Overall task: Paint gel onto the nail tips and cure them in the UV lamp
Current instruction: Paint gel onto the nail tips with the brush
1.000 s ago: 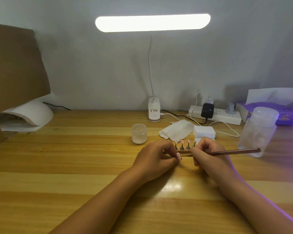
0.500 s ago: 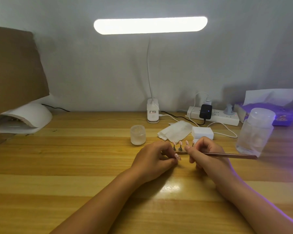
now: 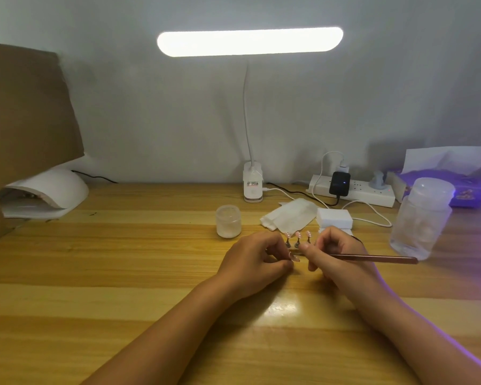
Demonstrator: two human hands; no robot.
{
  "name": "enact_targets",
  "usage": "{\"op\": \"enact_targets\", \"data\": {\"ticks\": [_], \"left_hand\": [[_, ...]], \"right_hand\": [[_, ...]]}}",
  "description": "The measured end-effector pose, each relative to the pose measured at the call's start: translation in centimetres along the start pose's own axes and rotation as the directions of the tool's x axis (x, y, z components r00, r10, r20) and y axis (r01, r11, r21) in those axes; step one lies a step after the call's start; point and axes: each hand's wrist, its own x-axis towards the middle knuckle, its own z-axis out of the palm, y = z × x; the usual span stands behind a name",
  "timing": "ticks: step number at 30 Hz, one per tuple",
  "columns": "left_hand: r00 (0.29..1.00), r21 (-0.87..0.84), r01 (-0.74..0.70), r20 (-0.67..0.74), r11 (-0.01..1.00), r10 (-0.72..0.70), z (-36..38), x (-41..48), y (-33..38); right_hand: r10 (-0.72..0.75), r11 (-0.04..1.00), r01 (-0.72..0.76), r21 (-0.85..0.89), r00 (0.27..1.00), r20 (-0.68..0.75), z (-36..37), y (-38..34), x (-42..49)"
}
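Three pink nail tips (image 3: 297, 235) stand on small stems on a holder strip in the middle of the wooden table (image 3: 122, 273). My left hand (image 3: 254, 259) pinches the strip's left end, which its fingers hide. My right hand (image 3: 336, 255) grips a thin brown gel brush (image 3: 378, 258); its handle points right and its bristle end is hidden beside the tips. A small frosted gel jar (image 3: 228, 221) sits just behind my left hand. The white UV lamp (image 3: 46, 191) stands at the far left with its opening facing right.
A clip-on desk lamp (image 3: 252, 187) stands at the back centre. White wipes (image 3: 289, 215) and a white pad block (image 3: 334, 218) lie behind my hands. A clear plastic bottle (image 3: 421, 218), a power strip (image 3: 353, 191) and a purple tissue box (image 3: 467, 187) are at the right. Cardboard (image 3: 25, 112) leans at the left.
The brush handle has dipped from slightly raised to roughly level, and my right hand has shifted a little left toward the tips. My left hand stays pinched on the strip.
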Motion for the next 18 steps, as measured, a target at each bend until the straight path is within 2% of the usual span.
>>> {"op": "enact_targets", "data": {"ticks": [4, 8, 10, 13, 18], "left_hand": [[1.0, 0.006, -0.004, -0.001, 1.0, 0.004, 0.01, 0.02, -0.06], [1.0, 0.006, 0.008, 0.005, 1.0, -0.008, -0.01, 0.05, 0.05], [1.0, 0.006, 0.014, 0.012, 1.0, -0.014, -0.07, 0.06, 0.16], [0.999, 0.014, 0.028, 0.018, 1.0, -0.028, -0.19, -0.03, 0.36], [0.999, 0.016, 0.045, 0.001, 0.999, -0.045, -0.12, -0.24, 0.67]], "right_hand": [[-0.018, 0.994, 0.017, -0.105, 1.0, -0.012, 0.01, 0.04, 0.09], [-0.018, 0.998, 0.014, -0.067, 0.998, -0.068, -0.24, 0.16, 0.32], [0.007, 0.999, -0.009, -0.05, 0.999, -0.036, -0.2, 0.05, 0.28], [0.0, 0.994, 0.001, -0.114, 1.0, 0.012, -0.02, -0.05, 0.16], [-0.024, 0.988, 0.017, -0.151, 0.999, -0.043, -0.14, -0.17, -0.16]]}}
